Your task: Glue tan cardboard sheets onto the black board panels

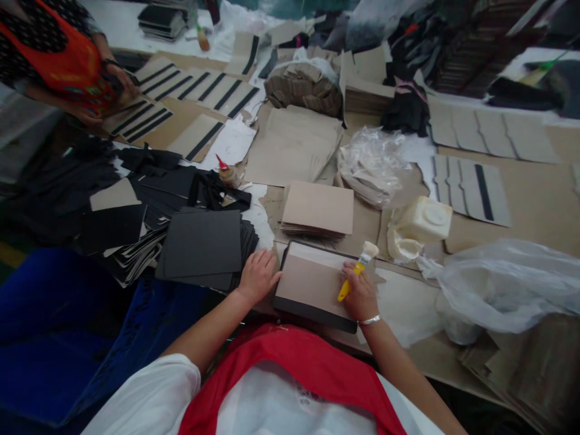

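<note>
A tan board with a dark border lies in front of me at the table edge, a pale strip along its far side. My left hand rests at its left edge, fingers laid out and holding nothing. In my right hand is a paintbrush with a yellow handle and pale bristles pointing up and away. That hand also lies over the board's right end; whether its fingertips press the board I cannot tell. Just beyond sits a stack of tan boards. Dark sheets are piled left of my left hand.
A cut-open cream jug stands right of the stack, with a clear plastic bag nearer me. A red-tipped glue bottle is at the left. A blue bin sits below the edge. Across the table a co-worker's hand is over striped boards.
</note>
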Tool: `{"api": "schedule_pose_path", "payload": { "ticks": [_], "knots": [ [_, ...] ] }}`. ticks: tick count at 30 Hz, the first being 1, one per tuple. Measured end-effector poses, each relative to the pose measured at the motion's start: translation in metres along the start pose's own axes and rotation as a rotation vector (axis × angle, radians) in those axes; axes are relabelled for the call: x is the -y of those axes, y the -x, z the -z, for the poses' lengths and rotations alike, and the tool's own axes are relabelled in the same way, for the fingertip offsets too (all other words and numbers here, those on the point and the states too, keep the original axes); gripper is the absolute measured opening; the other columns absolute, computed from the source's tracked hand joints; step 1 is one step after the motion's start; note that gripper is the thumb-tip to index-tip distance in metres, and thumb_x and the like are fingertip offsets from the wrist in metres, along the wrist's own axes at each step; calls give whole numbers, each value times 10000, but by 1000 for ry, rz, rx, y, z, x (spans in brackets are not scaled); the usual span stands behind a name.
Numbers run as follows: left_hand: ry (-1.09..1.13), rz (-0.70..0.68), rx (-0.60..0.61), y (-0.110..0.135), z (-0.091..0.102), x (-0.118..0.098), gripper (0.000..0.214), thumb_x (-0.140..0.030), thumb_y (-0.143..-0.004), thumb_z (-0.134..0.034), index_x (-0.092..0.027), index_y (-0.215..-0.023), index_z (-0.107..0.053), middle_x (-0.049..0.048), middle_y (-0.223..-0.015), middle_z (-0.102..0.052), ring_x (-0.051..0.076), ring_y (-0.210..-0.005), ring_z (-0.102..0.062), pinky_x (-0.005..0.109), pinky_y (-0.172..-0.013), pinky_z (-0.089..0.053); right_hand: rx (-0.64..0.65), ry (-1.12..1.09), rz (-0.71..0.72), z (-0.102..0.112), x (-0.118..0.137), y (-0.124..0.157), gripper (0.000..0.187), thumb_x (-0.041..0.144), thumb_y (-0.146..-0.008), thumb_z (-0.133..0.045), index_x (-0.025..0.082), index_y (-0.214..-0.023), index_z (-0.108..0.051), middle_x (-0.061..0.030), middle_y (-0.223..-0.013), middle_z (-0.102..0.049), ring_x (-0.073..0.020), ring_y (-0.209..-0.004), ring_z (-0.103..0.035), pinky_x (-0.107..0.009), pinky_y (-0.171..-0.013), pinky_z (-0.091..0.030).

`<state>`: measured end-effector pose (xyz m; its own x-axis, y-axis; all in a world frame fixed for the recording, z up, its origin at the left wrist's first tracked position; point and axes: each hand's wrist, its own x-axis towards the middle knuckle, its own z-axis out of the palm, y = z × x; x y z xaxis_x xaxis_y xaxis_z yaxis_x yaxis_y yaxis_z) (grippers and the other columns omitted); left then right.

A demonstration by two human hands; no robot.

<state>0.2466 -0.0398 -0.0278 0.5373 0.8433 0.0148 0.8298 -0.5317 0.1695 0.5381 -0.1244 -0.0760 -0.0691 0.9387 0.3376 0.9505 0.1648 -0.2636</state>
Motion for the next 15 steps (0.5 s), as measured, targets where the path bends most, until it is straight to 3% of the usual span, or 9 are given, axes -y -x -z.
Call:
{"api": "schedule_pose_path", "payload": {
  "ticks": [3, 6, 8, 10, 13, 15],
  "knots": [
    [30, 34, -152, 21, 22, 27, 233, -317, -887, -455, -180, -971, -623, 90, -1023, -639, 216, -997, -540, 337, -861, -407, -29, -29, 39, -3, 11, -9, 320, 119, -812, -454, 164, -1120, -530, -120, -1160, -612, -245, -1110, -543, -423, -923, -454],
    [-11, 138, -261, 40, 35, 61, 221, -317, -886, -457, -187, -776, -599, 68, -833, -634, 203, -851, -552, 327, -777, -412, -29, -101, 140, -16, 42, -29, 306, 109, -826, -451, 161, -1117, -533, -127, -1165, -611, -243, -1097, -550, -415, -905, -470],
    [-55, 304, -338, 48, 41, 92, 217, -340, -875, -471, -184, -778, -587, 80, -851, -628, 215, -872, -556, 340, -798, -412, -23, -150, 210, -24, 65, -45, 290, 121, -837, -458, 163, -1113, -539, -132, -1179, -605, -246, -1093, -551, -424, -907, -472],
    [-98, 533, -399, 53, 46, 127, 265, -393, -843, -514, -158, -942, -586, 130, -1028, -609, 253, -1003, -543, 369, -861, -406, -31, -192, 257, -30, 85, -59, 274, 142, -843, -476, 168, -1107, -544, -132, -1186, -602, -250, -1089, -552, -435, -909, -475],
    [-92, 824, -282, 55, 52, 177, 622, -513, -751, -592, -97, -1200, -481, 201, -1202, -531, 318, -1139, -491, 413, -926, -391, -54, -249, 291, -32, 107, -74, 250, 153, -847, -485, 171, -1090, -543, -129, -1167, -611, -243, -1064, -568, -416, -886, -494],
    [-44, 915, -127, 55, 55, 201, 716, -576, -703, -607, -94, -1218, -481, 203, -1173, -544, 334, -1118, -513, 419, -917, -404, -39, -282, 290, -31, 117, -79, 247, 161, -854, -478, 171, -1095, -532, -129, -1165, -614, -232, -1050, -581, -392, -869, -505]
  ]
}}
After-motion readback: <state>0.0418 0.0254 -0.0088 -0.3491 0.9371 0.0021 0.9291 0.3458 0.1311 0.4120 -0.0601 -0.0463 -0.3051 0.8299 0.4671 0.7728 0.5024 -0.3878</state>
